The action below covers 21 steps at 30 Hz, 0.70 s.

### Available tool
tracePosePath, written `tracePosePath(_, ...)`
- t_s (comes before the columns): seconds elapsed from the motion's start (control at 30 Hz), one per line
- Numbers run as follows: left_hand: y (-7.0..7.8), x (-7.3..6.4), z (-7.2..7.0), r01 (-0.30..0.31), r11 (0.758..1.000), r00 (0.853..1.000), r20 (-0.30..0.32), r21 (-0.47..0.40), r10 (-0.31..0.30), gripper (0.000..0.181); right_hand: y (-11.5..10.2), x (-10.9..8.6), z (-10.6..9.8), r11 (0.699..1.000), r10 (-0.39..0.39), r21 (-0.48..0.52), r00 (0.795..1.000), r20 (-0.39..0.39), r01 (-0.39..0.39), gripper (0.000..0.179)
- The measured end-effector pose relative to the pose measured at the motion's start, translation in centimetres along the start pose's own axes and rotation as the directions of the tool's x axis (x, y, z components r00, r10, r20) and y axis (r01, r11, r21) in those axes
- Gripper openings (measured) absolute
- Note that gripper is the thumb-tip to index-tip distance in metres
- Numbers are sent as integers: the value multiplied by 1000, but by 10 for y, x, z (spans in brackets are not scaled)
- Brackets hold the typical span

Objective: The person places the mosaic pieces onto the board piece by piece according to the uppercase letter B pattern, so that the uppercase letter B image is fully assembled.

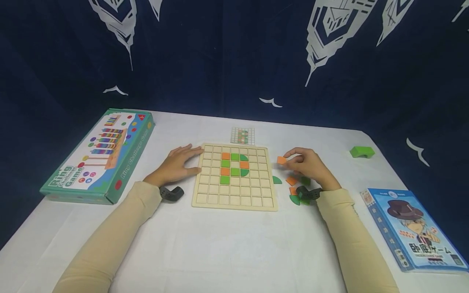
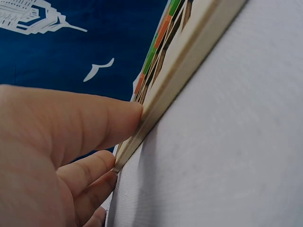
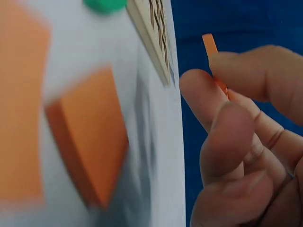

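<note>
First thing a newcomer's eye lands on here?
Probably the pale grid board near the head view's centre, with orange and green pieces set in it. Right of it, the right hand pinches an orange square; the left hand touches the board's left edge. A green game box lies far left.

Blurry, edge-cropped orange tile [image 3: 21,113]

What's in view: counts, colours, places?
Board: 1, pale wood, centre
Squares: 3 orange, 4 green, on board
Rounded pieces: 2, green, on board
Held square: 1, orange, beside board
Loose pieces: several, orange, green, beside board
Card: 1, multicoloured, behind board
Arch block: 1, green, right
Boxes: 2, green left, blue right
Table: 1, white, beneath
Curtain: 1, navy, behind
Sleeves: 2, beige, arms
Wrist cameras: 2, black, wrists
Left hand: 1, touching board
Right hand: 1, pinching square
</note>
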<state>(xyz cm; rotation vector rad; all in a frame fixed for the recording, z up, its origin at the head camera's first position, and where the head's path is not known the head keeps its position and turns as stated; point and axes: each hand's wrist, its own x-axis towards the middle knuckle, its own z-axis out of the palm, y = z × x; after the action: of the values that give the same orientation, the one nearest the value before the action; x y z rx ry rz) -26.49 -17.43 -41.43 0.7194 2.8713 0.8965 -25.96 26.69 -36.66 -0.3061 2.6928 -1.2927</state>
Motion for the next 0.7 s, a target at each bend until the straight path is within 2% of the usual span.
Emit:
tracePosePath(0.13, 0, 0, 0, -3, 1000, 1000, -2, -3, 3, 71, -8, 1, 10, 999, 6, 49, 1000, 0, -6, 33)
tracePosePath(0.23, 0, 0, 0, -2, 1000, 1000, -2, -2, 2, 71, -14, 1, 17, 992, 26, 123, 1000, -5, -25, 35)
tracePosePath(0.47, 1, -1, 0, 1, 1000, 1000, 0, 0, -1, 71, -33, 0, 31, 950, 74, 301, 997, 18, -76, 39)
tracePosePath(0.7, 2, -1, -1, 2, 1000, 1000, 1, 4, -2, 71, -42, 1, 46, 940, 56, 333, 996, 64, -74, 39)
